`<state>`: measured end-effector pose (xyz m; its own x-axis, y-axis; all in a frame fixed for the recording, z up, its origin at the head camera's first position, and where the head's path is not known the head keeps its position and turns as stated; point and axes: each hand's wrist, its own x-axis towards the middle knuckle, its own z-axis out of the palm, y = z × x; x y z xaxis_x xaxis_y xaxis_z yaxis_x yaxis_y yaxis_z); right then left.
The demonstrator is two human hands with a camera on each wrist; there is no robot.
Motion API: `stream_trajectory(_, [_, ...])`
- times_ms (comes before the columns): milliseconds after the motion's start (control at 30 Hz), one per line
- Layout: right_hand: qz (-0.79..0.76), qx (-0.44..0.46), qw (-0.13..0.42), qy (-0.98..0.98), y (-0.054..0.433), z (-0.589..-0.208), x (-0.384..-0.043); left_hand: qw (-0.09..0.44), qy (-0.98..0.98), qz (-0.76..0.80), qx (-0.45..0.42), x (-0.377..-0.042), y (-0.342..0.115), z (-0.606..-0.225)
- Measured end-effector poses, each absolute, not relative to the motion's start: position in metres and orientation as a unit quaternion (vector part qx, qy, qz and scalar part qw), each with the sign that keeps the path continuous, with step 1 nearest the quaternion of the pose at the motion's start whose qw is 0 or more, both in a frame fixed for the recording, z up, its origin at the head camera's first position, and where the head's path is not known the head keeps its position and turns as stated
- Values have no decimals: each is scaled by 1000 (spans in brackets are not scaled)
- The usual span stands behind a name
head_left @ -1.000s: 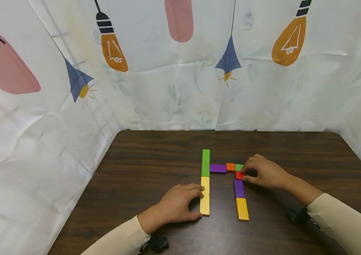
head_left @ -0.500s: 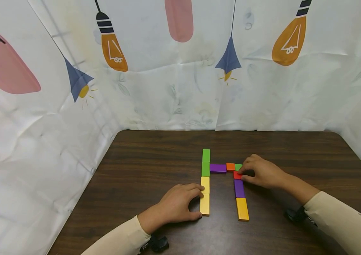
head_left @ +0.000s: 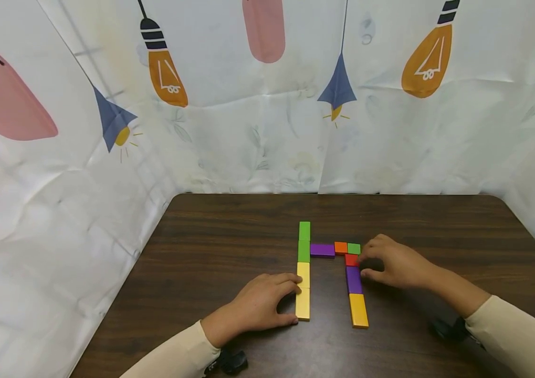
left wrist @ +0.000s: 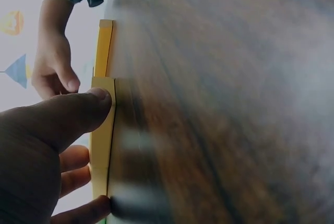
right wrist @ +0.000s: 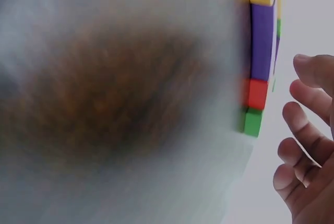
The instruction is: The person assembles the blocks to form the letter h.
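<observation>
My left hand (head_left: 263,303) rests at the left side of a column of flat blocks. Its fingertips touch the upper yellow block (head_left: 303,274), and its thumb lies at the near end of the lower yellow block (head_left: 302,307). In the left wrist view that thumb (left wrist: 94,104) presses against the yellow block's side. My right hand (head_left: 397,262) hovers just right of the small red block (head_left: 352,260) and holds nothing. The right wrist view shows its fingers (right wrist: 300,119) relaxed and apart from the red block (right wrist: 258,94) and the small green block (right wrist: 253,122).
Two green blocks (head_left: 304,241) continue the left column. A purple block (head_left: 322,250), an orange block (head_left: 340,248) and the small green block form a crossbar. Below the red block lie another purple block (head_left: 354,280) and an orange-yellow block (head_left: 359,311). A patterned cloth (head_left: 258,142) hangs behind the table (head_left: 210,231).
The red block has shifted slightly left, in line above the lower purple block. My right hand has let go of it and drawn back to the right. My left hand stays put.
</observation>
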<state>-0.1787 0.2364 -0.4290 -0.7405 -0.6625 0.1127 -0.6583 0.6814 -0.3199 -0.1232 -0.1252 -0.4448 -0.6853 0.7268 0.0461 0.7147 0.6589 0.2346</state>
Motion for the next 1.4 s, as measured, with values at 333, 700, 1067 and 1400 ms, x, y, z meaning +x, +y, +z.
stream_trajectory(333, [-182, -406, -6, 895, 229, -430, -147, 25, 908, 118, 401, -123, -128, -444])
stream_trajectory(700, [-179, -411, -8, 894, 224, -441, -134, 27, 911, 112, 397, -125, -127, -443])
stream_trajectory(1067, [-177, -404, -9, 897, 223, -441, -134, 31, 912, 111, 393, -125, -127, -444])
stream_trajectory(1400, [-182, -404, -28, 896, 225, -438, -134, 30, 908, 121, 400, -125, -129, -444])
